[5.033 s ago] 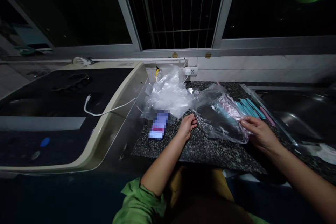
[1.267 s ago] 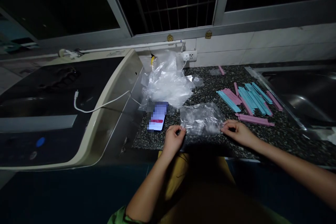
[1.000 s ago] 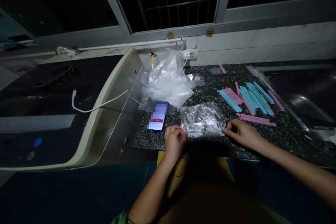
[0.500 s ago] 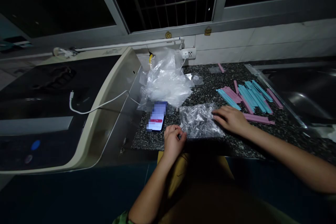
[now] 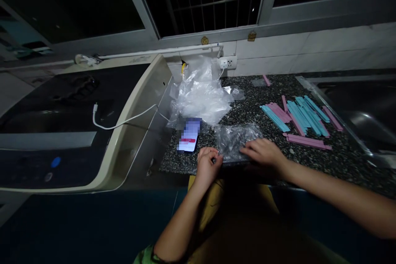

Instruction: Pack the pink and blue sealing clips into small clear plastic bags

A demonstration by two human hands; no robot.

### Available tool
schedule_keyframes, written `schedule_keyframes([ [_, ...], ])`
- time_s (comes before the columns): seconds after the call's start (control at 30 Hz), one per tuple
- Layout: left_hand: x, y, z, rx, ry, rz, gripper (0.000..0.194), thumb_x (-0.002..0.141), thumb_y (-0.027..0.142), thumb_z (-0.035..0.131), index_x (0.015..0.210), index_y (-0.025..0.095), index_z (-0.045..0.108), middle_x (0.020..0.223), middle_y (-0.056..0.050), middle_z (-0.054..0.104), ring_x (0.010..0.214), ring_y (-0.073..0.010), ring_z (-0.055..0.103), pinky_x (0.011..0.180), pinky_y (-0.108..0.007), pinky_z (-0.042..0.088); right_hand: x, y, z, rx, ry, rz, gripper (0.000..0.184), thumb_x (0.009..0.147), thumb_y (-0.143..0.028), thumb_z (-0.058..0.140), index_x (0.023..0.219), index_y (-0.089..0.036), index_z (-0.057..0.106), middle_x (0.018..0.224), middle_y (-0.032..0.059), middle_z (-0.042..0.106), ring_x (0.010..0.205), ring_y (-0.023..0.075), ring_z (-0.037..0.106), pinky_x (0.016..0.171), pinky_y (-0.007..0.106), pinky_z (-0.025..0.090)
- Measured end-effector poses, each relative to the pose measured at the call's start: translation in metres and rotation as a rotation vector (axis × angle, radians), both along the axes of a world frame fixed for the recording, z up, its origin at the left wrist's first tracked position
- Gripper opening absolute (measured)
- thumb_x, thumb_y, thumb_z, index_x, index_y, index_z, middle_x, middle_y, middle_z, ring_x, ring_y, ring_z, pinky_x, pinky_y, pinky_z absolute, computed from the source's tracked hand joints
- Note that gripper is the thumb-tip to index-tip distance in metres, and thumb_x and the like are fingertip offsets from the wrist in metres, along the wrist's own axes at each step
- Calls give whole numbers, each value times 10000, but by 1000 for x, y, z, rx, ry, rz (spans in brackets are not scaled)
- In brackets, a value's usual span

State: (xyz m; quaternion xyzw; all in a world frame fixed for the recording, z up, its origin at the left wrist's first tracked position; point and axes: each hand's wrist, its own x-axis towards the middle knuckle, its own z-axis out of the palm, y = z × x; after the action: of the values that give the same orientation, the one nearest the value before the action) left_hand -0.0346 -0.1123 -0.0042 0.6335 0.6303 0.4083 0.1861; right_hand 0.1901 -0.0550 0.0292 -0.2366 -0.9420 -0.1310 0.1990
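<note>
A crinkled clear plastic bag (image 5: 233, 140) lies flat on the speckled dark countertop (image 5: 176, 165), close to its front edge. At the bag's lower left corner, my left hand (image 5: 208, 165) is closed with thumb and forefinger pinched together on the plastic. My right hand (image 5: 267, 156) rests over the bag's lower right part, its fingers stretched out and touching the film. Just left of the bag is a phone (image 5: 189, 135) with a lit screen.
Behind the bag is a heap of clear plastic bags (image 5: 201, 101). Blue strips (image 5: 305, 115) and pink strips (image 5: 307, 142) lie at right, beside a metal sink (image 5: 365, 119). A washing machine (image 5: 130, 111) stands left, with a white charging cable (image 5: 130, 123) across it. A wall socket (image 5: 230, 62) is behind.
My right hand has slid left and toward me over the bag, from its right edge to its lower part. My left hand keeps its pinch. The whole view has shifted slightly.
</note>
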Motion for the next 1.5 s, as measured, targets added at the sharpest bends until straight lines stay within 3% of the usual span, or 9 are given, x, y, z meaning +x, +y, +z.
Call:
schedule_keyframes([
  [0.13, -8, -7, 3, 101, -7, -2, 115, 745, 282, 599, 696, 185, 562, 895, -55, 630, 892, -187, 547, 827, -376, 425, -6, -11, -10, 60, -30, -38, 152, 805, -180, 506, 704, -172, 619, 669, 52, 576, 668, 166, 424, 611, 297, 270],
  [0.3, -18, -9, 14, 356, 329, -249, 717, 607, 399, 735, 1236, 214, 446, 1336, -136, 430, 1226, -278, 384, 997, -467, 314, 3, -8, 10, 9, 21, -56, 175, 810, -165, 485, 666, -166, 584, 665, 54, 558, 679, 168, 414, 612, 290, 284],
  [0.47, -20, 10, 15, 337, 398, -320, 163, 785, 212, 559, 927, 220, 639, 1082, -65, 641, 1067, -218, 510, 914, -416, 385, 20, -14, 26, -58, 21, -30, 152, 832, -195, 479, 773, -165, 616, 746, 68, 597, 724, 180, 467, 641, 302, 336],
  [0.63, -25, 12, 11, 196, 293, -378, 154, 813, 184, 501, 831, 212, 652, 996, -53, 689, 956, -191, 576, 850, -382, 435, 48, 2, 12, -263, -17, -26, 419, 785, -261, 535, 1200, -202, 527, 1161, 114, 577, 1040, 260, 499, 834, 416, 397],
  [0.77, -28, 8, 11, 112, 251, -431, 165, 797, 154, 501, 833, 218, 649, 1001, -56, 689, 947, -185, 592, 854, -376, 440, 59, 21, -4, -381, 7, -29, 289, 808, -236, 488, 1062, -243, 627, 1110, 80, 628, 1029, 246, 529, 836, 436, 422],
  [1.0, -26, 13, 5, 26, 73, -294, 172, 739, 111, 502, 815, 187, 637, 856, -55, 670, 850, -169, 590, 783, -311, 459, 58, 24, -11, -506, 191, -65, 237, 844, -285, 449, 846, -218, 677, 933, 72, 688, 908, 218, 571, 765, 392, 456],
  [1.3, -8, 25, -1, -84, -182, 51, 295, 753, 171, 504, 1046, 163, 529, 606, 36, 560, 592, -113, 537, 632, -233, 425, 38, 31, -14, -572, 231, -488, 411, 848, -390, 375, 501, -204, 493, 527, 21, 560, 545, 163, 525, 522, 279, 373],
  [1.4, -5, 26, 0, -66, -188, 90, 387, 737, 147, 503, 1123, 161, 493, 592, 45, 542, 580, -113, 533, 629, -234, 422, 36, 30, -6, -507, 211, -626, 323, 813, -393, 443, 553, -212, 508, 515, 10, 556, 472, 154, 494, 452, 270, 314],
  [1.5, -5, 27, -2, -64, -195, 78, 406, 732, 147, 502, 1137, 164, 490, 592, 44, 539, 597, -120, 546, 660, -245, 434, 35, 27, 6, -350, 294, -570, 221, 822, -362, 452, 789, -206, 606, 700, 51, 636, 621, 193, 568, 545, 303, 401],
])
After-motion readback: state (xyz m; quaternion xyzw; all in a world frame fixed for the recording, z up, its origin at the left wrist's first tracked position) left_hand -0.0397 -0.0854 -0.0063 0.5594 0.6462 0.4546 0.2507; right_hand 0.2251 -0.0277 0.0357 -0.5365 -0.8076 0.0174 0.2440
